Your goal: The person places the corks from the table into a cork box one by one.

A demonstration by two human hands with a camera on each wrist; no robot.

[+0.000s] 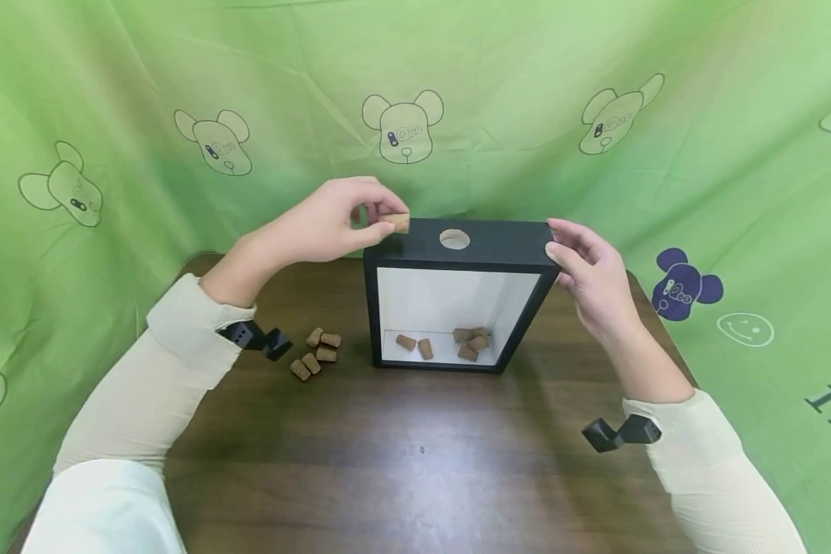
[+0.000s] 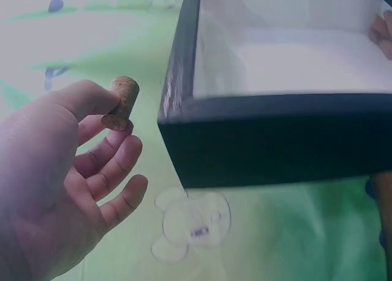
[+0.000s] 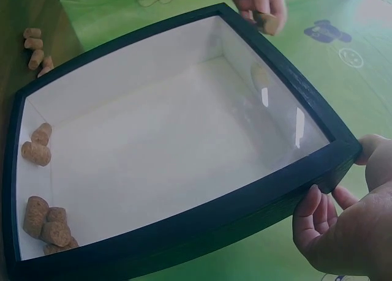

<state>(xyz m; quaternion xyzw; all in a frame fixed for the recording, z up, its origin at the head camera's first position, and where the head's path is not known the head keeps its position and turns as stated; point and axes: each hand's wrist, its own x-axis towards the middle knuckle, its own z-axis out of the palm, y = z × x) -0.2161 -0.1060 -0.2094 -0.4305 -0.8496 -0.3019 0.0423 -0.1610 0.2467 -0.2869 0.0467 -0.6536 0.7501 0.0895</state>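
Note:
A cork is pinched between the thumb and fingertips of my left hand, just above the left end of the box's top. In the left wrist view the cork stands apart from the box's dark corner. The black-framed shadow box stands upright, with a clear front, a white inside and a round hole in its top. Several corks lie on its floor. My right hand grips the box's upper right corner, thumb in front and fingers behind, as the right wrist view also shows.
Several loose corks lie on the dark wooden table, left of the box. A green cloth printed with bear heads hangs behind and around the table. Each sleeve cuff carries a small black camera.

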